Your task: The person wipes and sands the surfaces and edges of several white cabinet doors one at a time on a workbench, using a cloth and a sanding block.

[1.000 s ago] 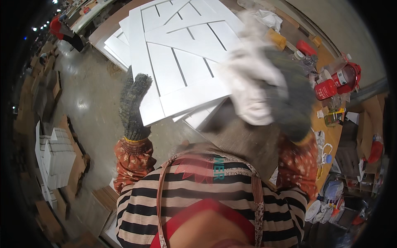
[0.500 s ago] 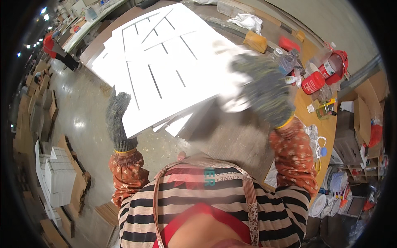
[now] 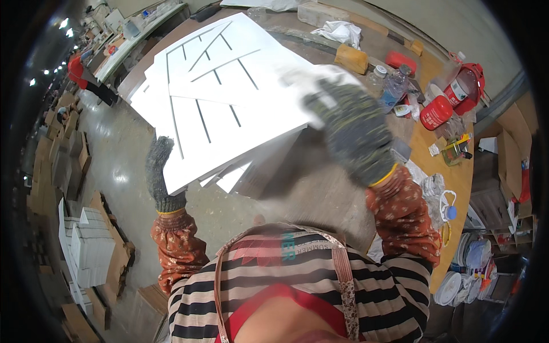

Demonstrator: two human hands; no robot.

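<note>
While the left hand (image 3: 158, 171) sits against the near left corner of the white panel (image 3: 220, 108), its fingers run up along the edge; whether they pinch it I cannot tell. The panel lies between the hands, mostly beyond them, grooved face up, on other panels (image 3: 235, 178). At its right edge, the right hand (image 3: 354, 128) has its fingers over a white cloth (image 3: 300, 81); blur hides how tightly they close. Bottles (image 3: 394, 88) stand farther right.

A white cloth (image 3: 298, 84) blurs under the fingers of the right hand (image 3: 353, 131); the white panel (image 3: 220, 108) partly hides the left hand (image 3: 159, 172).
</note>
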